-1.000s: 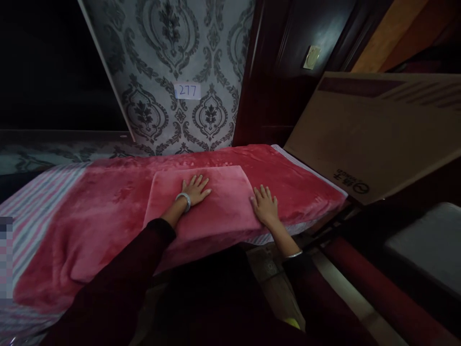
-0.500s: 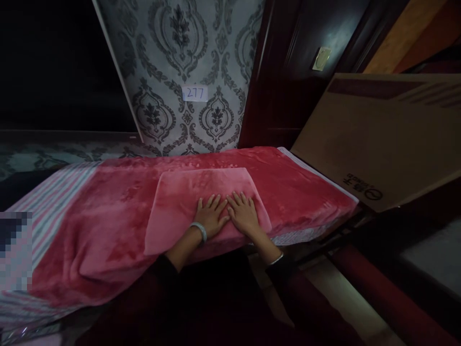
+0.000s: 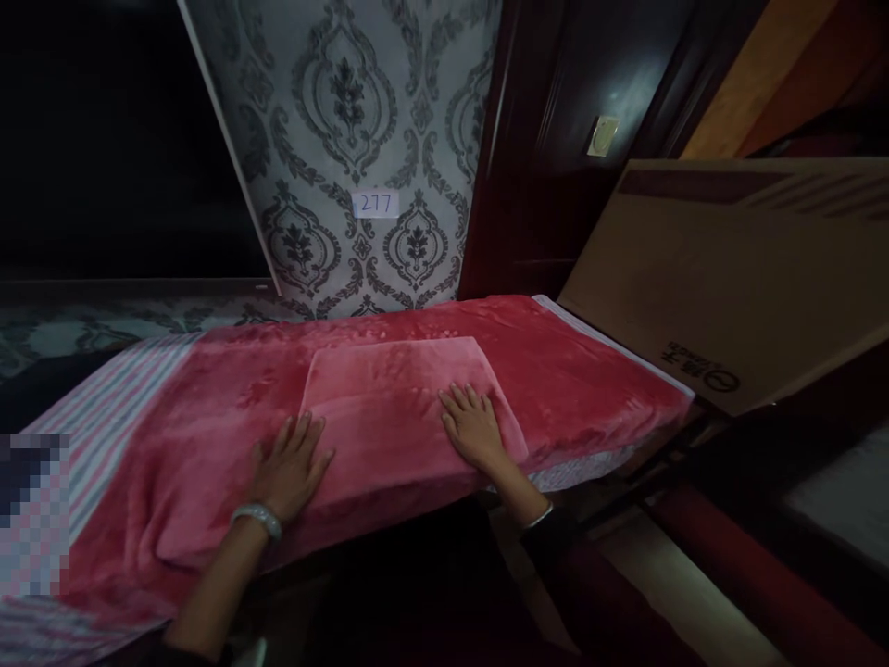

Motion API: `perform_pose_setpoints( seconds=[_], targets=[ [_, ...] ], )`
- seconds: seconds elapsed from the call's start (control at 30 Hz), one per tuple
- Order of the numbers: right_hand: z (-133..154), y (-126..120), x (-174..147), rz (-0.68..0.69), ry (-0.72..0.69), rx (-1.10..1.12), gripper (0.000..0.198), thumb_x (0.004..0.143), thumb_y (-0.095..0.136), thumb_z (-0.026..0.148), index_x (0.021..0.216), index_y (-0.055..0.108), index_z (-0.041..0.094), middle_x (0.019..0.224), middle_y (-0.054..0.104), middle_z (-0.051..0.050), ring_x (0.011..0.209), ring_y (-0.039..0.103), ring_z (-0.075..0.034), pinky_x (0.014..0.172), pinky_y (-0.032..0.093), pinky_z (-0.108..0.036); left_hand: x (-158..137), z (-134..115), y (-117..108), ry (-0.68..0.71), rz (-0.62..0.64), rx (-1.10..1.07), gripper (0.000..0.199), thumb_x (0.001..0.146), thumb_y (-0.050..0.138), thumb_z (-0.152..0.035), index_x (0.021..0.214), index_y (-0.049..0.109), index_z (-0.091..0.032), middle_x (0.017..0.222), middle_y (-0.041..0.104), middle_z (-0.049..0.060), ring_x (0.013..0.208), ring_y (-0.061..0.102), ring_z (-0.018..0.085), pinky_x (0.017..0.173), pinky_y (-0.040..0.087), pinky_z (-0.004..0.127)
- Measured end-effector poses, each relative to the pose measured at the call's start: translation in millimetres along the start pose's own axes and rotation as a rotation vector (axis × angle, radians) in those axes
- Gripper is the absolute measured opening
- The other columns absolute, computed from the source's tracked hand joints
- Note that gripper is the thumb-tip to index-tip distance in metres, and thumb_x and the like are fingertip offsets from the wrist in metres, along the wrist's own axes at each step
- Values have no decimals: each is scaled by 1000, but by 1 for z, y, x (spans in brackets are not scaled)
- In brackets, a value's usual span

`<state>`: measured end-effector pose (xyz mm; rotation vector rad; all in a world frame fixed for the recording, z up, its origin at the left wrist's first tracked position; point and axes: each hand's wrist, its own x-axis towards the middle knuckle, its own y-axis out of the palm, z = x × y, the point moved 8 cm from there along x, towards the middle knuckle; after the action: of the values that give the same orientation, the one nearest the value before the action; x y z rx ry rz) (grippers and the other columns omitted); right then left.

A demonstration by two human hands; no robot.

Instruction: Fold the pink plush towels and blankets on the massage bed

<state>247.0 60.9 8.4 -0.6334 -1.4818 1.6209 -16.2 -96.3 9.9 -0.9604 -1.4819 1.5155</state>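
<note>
Your landmark is the folded pink cloth, a lighter, flat rectangle lying on top of the red blanket, with its far edge and both far corners in plain sight. Whether it is a separate piece or a turned-over part of that blanket, you cannot tell.

Your left hand lies palm down over the cloth's left edge near you, its fingers straight and a little spread, gripping nothing; the thumb reaches in over the cloth. Your right hand is flat on the right part of the cloth, fingers extended and slightly apart, also closed on nothing. The 2 hands are well apart, with the middle of the cloth bare between them. You wear 1 pale bracelet on the left wrist and 1 thin bangle on the right.

Left of the cloth, past a stretch of blanket, you see a striped sheet. Beyond the cloth's far edge stands a patterned wall bearing a paper label marked 277. A dark screen is beyond the cloth to the left; to its right, past the blanket's end, is a large cardboard box.
</note>
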Motion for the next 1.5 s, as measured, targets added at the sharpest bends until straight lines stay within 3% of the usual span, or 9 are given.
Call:
perform_pose_setpoints(
  seconds=[0.17,0.37,0.5,0.6,0.77,0.97,1.2,1.37,1.5],
  targets=[
    [-6,-9,12,77,-34,60,54,103,35,36,155,37,24,162,33,-6,149,28,-28,119,23,-51,19,-11,-32,93,29,-23,56,98,34,-35,150,43,-16,161,29,13,151,21,35,118,19,70],
    [5,-43,71,83,-78,52,54,102,35,32,156,35,22,163,30,-9,150,26,-26,120,24,-50,93,-100,-72,297,83,-124,64,97,42,-36,156,30,-13,163,25,15,152,20,30,124,17,56],
    [11,-45,117,63,-58,8,54,103,36,33,156,35,21,163,28,-10,151,22,-29,119,23,-54,147,-146,-74,315,51,-127,66,98,42,-41,157,28,-14,164,22,15,153,18,30,123,16,57],
    [7,-24,134,-5,-89,-29,53,104,35,39,155,37,24,162,32,-10,150,24,-30,119,22,-56,170,-153,-49,305,2,-109,62,100,38,-43,155,32,-16,163,24,14,152,19,32,122,15,62],
    [-8,21,138,-19,-106,-22,53,105,34,45,154,39,28,162,32,-7,150,26,-29,120,18,-56,178,-145,-7,298,-43,-86,63,101,32,-49,157,30,-19,163,25,13,152,20,31,122,11,65],
    [-10,21,139,-19,-109,4,53,105,32,47,154,38,28,162,32,-7,150,25,-29,120,17,-57,181,-136,-11,251,-48,-96,64,100,31,-53,155,34,-21,162,30,14,151,23,31,122,12,62],
    [-7,11,133,-6,-90,34,53,105,33,44,155,37,27,163,31,-7,150,24,-29,120,16,-57,176,-61,-15,44,-45,-79,67,101,25,-54,154,35,-15,159,34,18,149,25,37,118,16,66],
    [-8,8,131,-3,-87,48,53,105,33,43,155,38,27,163,31,-7,150,24,-29,120,17,-56,160,-11,-8,-89,65,-67,68,99,22,-52,159,23,-19,166,15,13,153,12,34,116,19,70],
    [-7,6,132,74,-73,79,55,105,33,44,156,34,25,164,28,-8,152,20,-28,121,13,-55,148,3,-19,-127,112,-18,68,99,22,-52,159,22,-20,167,11,10,153,10,35,118,20,67]
  ],
)
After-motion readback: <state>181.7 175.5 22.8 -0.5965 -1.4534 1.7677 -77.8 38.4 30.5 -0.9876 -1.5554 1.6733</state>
